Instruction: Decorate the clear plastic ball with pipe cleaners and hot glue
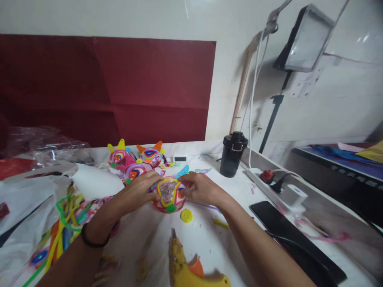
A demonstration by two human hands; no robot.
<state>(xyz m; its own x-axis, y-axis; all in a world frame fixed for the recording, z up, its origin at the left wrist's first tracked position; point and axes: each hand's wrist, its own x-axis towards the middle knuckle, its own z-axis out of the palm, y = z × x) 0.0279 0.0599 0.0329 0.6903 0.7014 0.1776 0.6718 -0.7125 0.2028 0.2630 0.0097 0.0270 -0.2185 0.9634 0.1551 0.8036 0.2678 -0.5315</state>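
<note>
— What have the hands got?

— Both grip a round, many-coloured pipe-cleaner piece (169,194) on the table: the left hand (139,191) clasps its left edge, the right hand (201,188) pinches its right edge.

— And around them?

— A small yellow coil (186,215) just below the right hand, a yellow glue gun (187,269) nearer the body, finished horned pieces (136,159) just beyond the left hand, a black cup (233,154) beyond the right.

Free room and obstacles on the white table

Bare table (206,239) lies open between the forearms, except the yellow glue gun (191,271) and small yellow disc (186,215). Pipe cleaners (64,223) crowd the left; black bottle (232,154), phone (271,217) and power strip (269,185) block the right.
</note>
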